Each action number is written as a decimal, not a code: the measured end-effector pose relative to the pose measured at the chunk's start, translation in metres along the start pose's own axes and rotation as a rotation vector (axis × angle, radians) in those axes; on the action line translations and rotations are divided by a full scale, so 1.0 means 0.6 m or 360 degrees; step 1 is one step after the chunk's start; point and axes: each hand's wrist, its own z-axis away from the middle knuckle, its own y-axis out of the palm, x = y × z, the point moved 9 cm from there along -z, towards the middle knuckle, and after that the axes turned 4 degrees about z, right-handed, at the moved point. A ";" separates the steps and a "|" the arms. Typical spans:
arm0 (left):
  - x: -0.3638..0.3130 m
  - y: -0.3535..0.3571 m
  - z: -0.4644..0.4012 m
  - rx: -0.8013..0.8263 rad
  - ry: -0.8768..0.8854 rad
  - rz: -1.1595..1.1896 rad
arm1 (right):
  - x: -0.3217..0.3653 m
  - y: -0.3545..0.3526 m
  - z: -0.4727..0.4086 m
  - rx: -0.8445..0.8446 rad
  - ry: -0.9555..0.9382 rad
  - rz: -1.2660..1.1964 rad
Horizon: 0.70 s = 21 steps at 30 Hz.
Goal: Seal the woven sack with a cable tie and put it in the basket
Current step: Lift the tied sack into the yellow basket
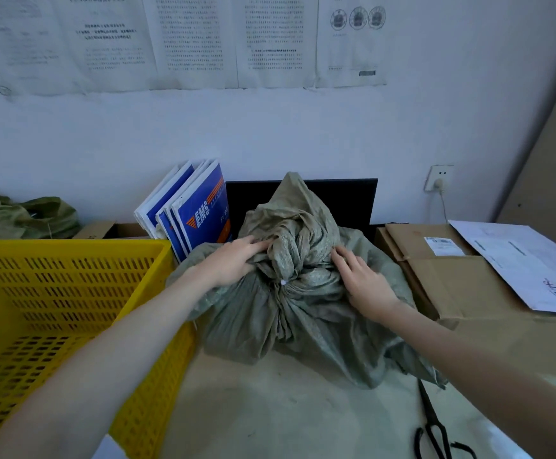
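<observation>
A green woven sack [290, 293] is seen on the pale surface [270, 409], just right of the yellow basket [71, 293], its neck gathered into a twisted bunch that stands up from the middle. A small white piece, taken to be the head of the cable tie [283, 282], is visible at the base of that bunch, so the sealing is judged to be done or very nearly so. The sack is touched on both sides: the left hand [237, 260] is laid on it left of the neck, fingers pressed into the folds, and the right hand [362, 279] is spread flat on it right of the neck, fingers straight and holding nothing. Whether cloth is pinched by the left fingers cannot be told. The step in hand is judged to be the taking hold of the sealed sack for the lift. For the next move, a firm grip on the sack would be needed, then a lift over the near wall of the basket and a lowering inside. Scissors [435, 432] lie on the surface below the sack; cardboard boxes [452, 279] stand to its right.
</observation>
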 end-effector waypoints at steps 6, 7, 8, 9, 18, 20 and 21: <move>-0.002 -0.100 -0.007 -0.0589 -0.0072 0.0779 | -0.044 -0.099 -0.080 -0.0337 0.0240 -0.0324; -0.001 -0.122 -0.010 -0.0674 -0.0088 0.0920 | -0.052 -0.115 -0.096 -0.0369 0.0274 -0.0434; -0.001 -0.141 -0.014 -0.0723 -0.0106 0.1029 | -0.059 -0.132 -0.111 -0.0405 0.0306 -0.0544; -0.001 -0.155 -0.020 -0.0746 -0.0121 0.1113 | -0.067 -0.145 -0.124 -0.0448 0.0349 -0.0640; 0.009 -0.268 -0.054 -0.0417 -0.0226 0.1294 | -0.123 -0.270 -0.188 -0.0817 0.0572 -0.0962; 0.006 -0.299 -0.056 -0.0413 -0.0220 0.1274 | -0.123 -0.299 -0.201 -0.0881 0.0551 -0.0965; 0.002 -0.318 -0.057 -0.0442 -0.0200 0.1272 | -0.124 -0.317 -0.207 -0.0910 0.0552 -0.0963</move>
